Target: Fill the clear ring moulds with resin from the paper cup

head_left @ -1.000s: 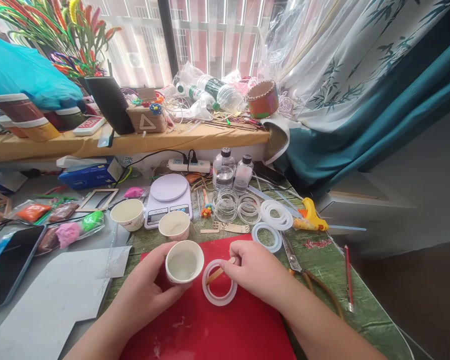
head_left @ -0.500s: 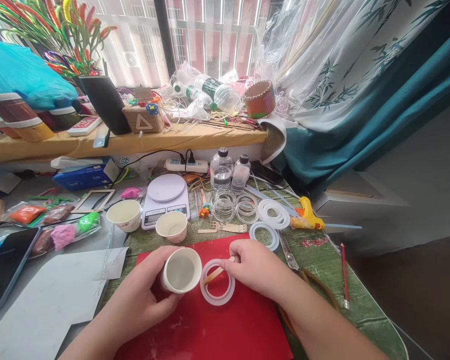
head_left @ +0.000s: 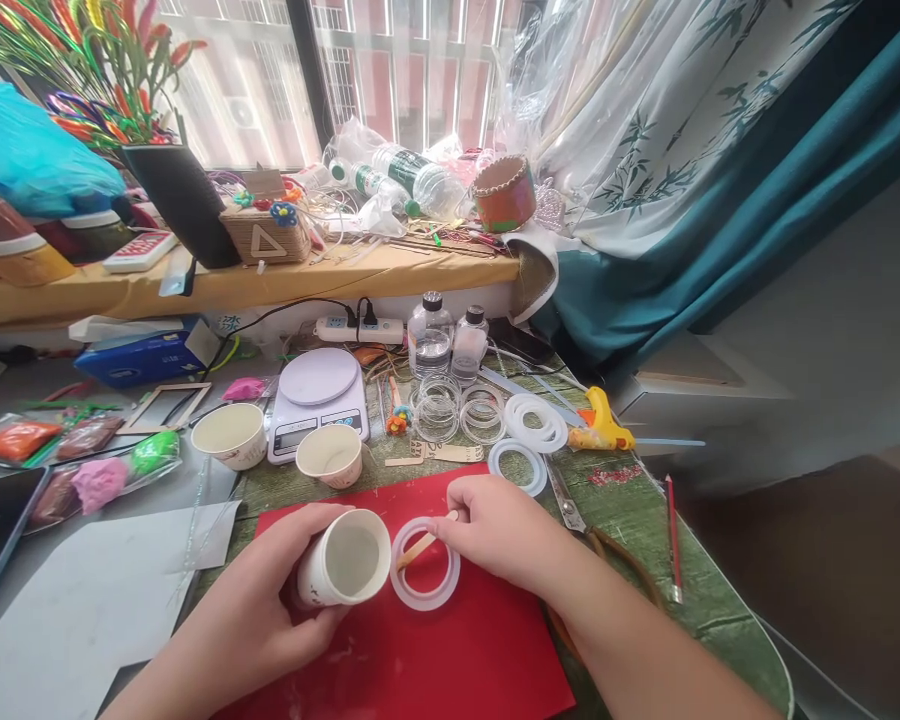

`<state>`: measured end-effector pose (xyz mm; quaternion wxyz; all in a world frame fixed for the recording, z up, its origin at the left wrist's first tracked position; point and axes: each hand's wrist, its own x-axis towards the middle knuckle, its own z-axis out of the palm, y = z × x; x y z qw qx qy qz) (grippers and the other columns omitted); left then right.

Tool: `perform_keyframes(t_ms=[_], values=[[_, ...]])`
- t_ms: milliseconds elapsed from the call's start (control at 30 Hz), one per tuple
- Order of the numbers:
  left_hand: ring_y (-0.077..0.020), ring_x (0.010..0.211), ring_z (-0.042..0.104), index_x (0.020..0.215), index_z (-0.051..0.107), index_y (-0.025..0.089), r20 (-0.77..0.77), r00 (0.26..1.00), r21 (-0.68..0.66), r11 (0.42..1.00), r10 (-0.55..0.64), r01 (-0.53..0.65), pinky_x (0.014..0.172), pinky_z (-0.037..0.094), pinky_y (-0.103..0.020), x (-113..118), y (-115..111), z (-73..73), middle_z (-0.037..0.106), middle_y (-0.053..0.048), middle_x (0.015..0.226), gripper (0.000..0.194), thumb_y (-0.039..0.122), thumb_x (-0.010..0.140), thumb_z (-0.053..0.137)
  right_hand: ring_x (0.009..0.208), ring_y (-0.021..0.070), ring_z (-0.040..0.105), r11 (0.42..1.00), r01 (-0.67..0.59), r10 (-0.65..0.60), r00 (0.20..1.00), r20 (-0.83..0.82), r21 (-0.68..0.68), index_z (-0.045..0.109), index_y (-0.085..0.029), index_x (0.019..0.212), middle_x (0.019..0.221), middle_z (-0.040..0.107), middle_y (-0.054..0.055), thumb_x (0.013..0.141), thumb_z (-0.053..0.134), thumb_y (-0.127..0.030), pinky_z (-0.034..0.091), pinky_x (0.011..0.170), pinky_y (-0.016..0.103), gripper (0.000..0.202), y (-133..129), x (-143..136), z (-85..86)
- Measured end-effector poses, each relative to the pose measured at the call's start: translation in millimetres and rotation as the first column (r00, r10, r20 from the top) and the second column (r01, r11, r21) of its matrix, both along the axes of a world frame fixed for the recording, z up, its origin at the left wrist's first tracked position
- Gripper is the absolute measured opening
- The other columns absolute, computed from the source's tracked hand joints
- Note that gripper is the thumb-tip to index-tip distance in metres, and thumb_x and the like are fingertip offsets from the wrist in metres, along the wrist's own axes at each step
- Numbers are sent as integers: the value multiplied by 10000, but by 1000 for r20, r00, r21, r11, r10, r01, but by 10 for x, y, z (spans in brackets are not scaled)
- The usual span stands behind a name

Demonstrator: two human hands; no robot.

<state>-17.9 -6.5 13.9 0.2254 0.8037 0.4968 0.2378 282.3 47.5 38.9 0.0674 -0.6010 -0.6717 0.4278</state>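
Observation:
My left hand [head_left: 274, 590] is wrapped round a white paper cup [head_left: 345, 560], tilted with its mouth toward me and to the right. In my right hand [head_left: 480, 525] a small wooden stick [head_left: 416, 550] is pinched, its lower end at the left side of a translucent ring mould [head_left: 425, 598]. That mould lies on a red sheet [head_left: 450, 660], close to the right of the cup's rim. Whether liquid is in the cup is hard to tell.
Two paper cups [head_left: 330, 455] and a kitchen scale [head_left: 319, 405] stand behind the red sheet. Clear rings [head_left: 483, 414], white ring moulds [head_left: 536, 422], bottles [head_left: 430, 335], scissors [head_left: 566, 497] and a yellow glue gun [head_left: 602, 420] lie or stand toward the back right.
The cup in my left hand has tipped further to the right. The whole view has shifted a little, so most things appear further left.

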Motion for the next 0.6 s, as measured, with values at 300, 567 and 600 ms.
perform_keyframes(t_ms=[300,567,600], values=[[-230,1097,834,1399,625,328,27,1000,-6,1000,-2,2,905,666,-249,58,8,45,814,-36,1326,563,236,848,698,644,139,446,1000,-26,25,998,54,6,477,-222,714,696,547,-46,974,801,-445,272,565,290,472,7,-9,43],[-253,1142,829,1387,646,329,24,1000,-12,1000,14,-14,938,671,-272,51,11,31,815,-38,1341,586,225,812,695,628,136,434,1000,-22,22,997,67,-7,483,-225,721,705,564,-42,976,803,-482,266,547,286,483,-7,-10,68],[-252,1144,829,1392,643,330,19,1000,-9,1000,7,-7,939,672,-271,46,13,25,815,-36,1342,595,223,810,695,628,136,439,1000,-22,22,998,67,-4,487,-225,722,706,567,-41,977,803,-480,266,546,285,480,-10,-9,67]])
